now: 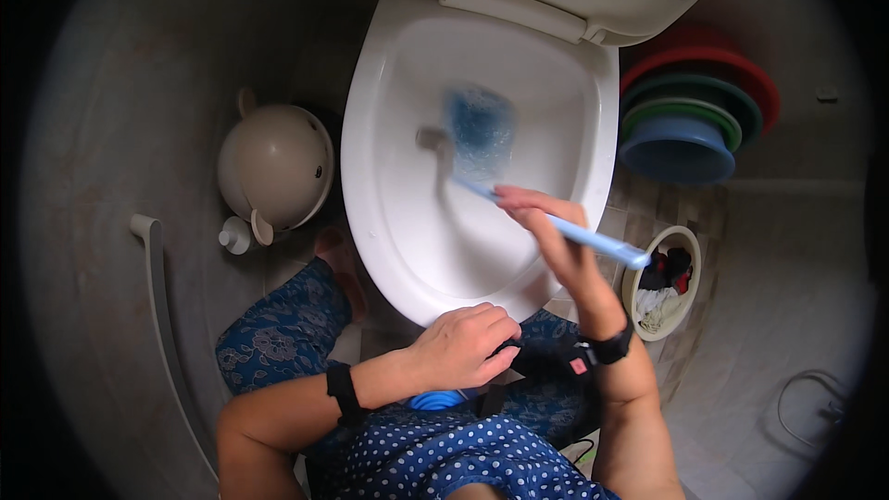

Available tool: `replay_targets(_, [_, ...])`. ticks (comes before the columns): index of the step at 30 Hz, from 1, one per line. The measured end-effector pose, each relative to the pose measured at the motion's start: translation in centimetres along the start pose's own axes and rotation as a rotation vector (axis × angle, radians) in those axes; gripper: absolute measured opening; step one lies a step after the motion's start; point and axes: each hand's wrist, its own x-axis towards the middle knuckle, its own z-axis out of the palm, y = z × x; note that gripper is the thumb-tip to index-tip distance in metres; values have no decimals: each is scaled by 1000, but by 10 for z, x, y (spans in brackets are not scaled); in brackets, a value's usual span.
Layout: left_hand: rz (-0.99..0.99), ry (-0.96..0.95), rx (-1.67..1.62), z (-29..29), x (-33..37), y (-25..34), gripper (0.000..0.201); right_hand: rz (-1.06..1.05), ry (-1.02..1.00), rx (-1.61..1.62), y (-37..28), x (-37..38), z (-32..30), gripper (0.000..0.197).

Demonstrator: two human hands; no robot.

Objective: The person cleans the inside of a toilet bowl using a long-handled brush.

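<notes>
While the right hand (560, 231) pinches the blue-handled brush (600, 241), its blurred head lies inside the toilet bowl (421, 255), beside blue water (482, 125). At the bowl's near rim, the left hand (466, 344) curls; its grip's contents cannot be determined.

One toilet (548, 130), one blue-handled brush (602, 243), two hands (463, 347), two black wristbands (344, 393); right of frame, one oval tub (696, 270); upper right, probably four stacked basins (676, 143), overlapping in shadow.

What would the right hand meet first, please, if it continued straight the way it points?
The right hand would likely meet the toilet bowl near the blue water, though depth is unclear.
</notes>
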Motion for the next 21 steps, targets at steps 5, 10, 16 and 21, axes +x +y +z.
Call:
replay_targets(5, [-14, -4, 12, 0, -3, 2, 12, -43, -51, -49, -7, -13, 5, 25])
replay_targets(10, [57, 20, 20, 1, 4, -3, 11, -207, 98, -287, 29, 14, 19, 20])
replay_targets(16, [39, 143, 60, -13, 9, 2, 11, -260, 199, -530, 34, 12, 3, 19])
replay_targets(21, [-62, 381, 42, -40, 12, 3, 11, -274, 232, -442, 6, 2, 0, 20])
